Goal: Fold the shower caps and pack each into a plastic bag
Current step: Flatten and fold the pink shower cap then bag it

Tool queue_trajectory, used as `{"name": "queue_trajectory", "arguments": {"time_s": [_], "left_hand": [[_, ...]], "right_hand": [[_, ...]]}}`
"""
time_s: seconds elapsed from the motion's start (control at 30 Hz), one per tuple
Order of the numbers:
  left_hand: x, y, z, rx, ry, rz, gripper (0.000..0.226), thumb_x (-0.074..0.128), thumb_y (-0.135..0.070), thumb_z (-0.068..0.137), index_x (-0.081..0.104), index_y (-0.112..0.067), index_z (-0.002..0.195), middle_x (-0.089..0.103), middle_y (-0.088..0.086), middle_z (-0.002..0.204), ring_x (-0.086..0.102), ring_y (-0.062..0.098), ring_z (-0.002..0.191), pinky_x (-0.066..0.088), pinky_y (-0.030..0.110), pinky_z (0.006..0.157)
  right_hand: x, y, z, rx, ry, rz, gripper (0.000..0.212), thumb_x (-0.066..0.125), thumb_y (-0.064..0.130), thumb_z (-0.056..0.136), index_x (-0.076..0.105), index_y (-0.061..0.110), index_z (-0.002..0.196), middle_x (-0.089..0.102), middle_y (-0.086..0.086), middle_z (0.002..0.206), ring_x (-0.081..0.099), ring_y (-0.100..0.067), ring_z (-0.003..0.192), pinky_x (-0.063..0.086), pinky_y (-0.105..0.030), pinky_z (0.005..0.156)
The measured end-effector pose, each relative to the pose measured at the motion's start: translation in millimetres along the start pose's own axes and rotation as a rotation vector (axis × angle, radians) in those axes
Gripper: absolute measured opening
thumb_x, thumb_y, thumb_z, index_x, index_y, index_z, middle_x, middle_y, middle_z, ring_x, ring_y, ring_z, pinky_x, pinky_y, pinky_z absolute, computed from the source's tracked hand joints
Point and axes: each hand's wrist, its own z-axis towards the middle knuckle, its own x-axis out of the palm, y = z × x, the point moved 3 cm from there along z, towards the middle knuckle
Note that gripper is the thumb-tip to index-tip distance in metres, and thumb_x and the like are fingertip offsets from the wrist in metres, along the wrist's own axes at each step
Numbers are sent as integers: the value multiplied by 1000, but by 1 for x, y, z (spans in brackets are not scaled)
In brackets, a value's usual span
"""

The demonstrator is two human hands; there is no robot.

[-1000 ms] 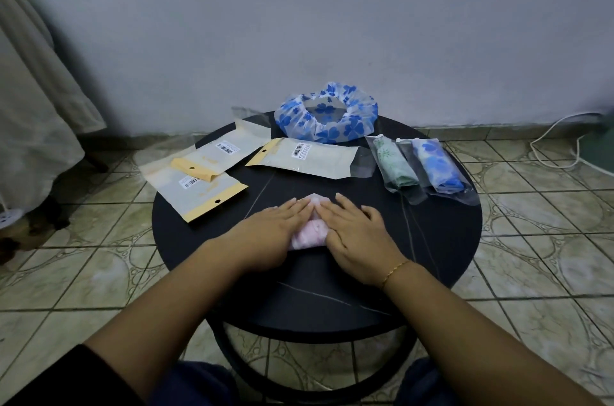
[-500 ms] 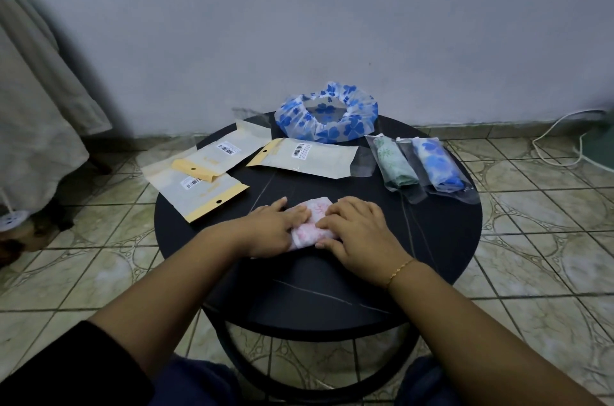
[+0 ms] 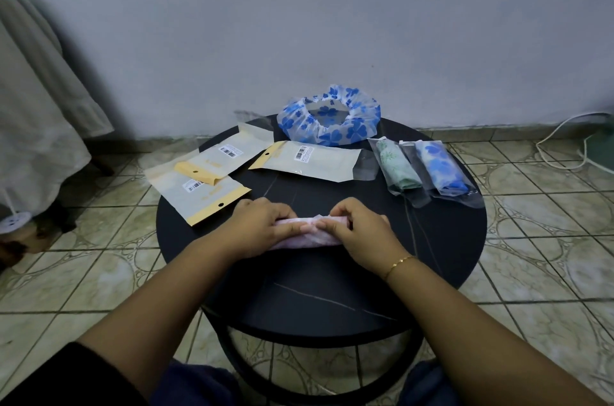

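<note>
While the pink shower cap [image 3: 307, 232] is pinched at each end, by the curled fingers of the left hand [image 3: 262, 227] and of the right hand [image 3: 357, 232], its long axis is laid across the middle of the round black table [image 3: 432, 256], side to side. It is thin, crinkled film, gathered into a soft, narrow strip. Toward the left edge three flat paper-backed plastic bags [image 3: 309, 161] are spread, so the left hand is judged nearer to them. At the far edge a blue flowered cap [image 3: 329, 123] lies unfolded; near the right edge two packed bags [image 3: 425, 169] lie side by side.
</note>
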Motion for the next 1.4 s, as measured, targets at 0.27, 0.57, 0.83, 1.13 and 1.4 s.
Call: {"name": "queue_trajectory", "arguments": {"time_s": [0.27, 0.57, 0.83, 1.13, 1.4], "left_hand": [[6, 9, 12, -39, -72, 212, 61, 26, -84, 75, 60, -34, 82, 65, -12, 81, 55, 8, 86, 22, 32, 84], [6, 5, 8, -19, -344, 334, 53, 39, -68, 77, 70, -28, 93, 64, -5, 89, 60, 20, 88, 37, 35, 79], [49, -45, -31, -90, -172, 334, 80, -13, -39, 75, 1, -16, 150, 4, 0, 159, 1, 17, 147, 0, 27, 116], [58, -37, -37, -143, -35, 294, 77, -24, -47, 64, -25, -22, 138, -28, -6, 148, -27, 8, 137, -14, 26, 112], [56, -34, -32, -211, -5, 228, 71, -3, -49, 86, -8, -23, 151, -11, -6, 159, -14, 13, 146, -6, 32, 119]], "right_hand": [[0, 11, 8, 138, -165, -34, 39, 50, 55, 89, 51, 17, 100, 59, 0, 89, 58, -26, 95, 43, -36, 85], [28, 22, -17, -388, -302, -576, 47, 35, 31, 87, 65, 11, 118, 66, -4, 120, 61, -22, 114, 33, -38, 94], [26, 19, -22, -262, 108, -583, 84, -13, 46, 73, 4, 19, 151, 0, 2, 159, -6, -14, 146, -19, -38, 111], [28, 17, -19, -211, 189, -561, 88, -15, 49, 68, -2, 23, 151, -5, 3, 159, -8, -15, 146, -13, -38, 114], [28, 18, -13, -151, 261, -502, 67, -5, 46, 88, 2, 25, 151, -2, 7, 159, -5, -11, 146, -7, -36, 117]]}}
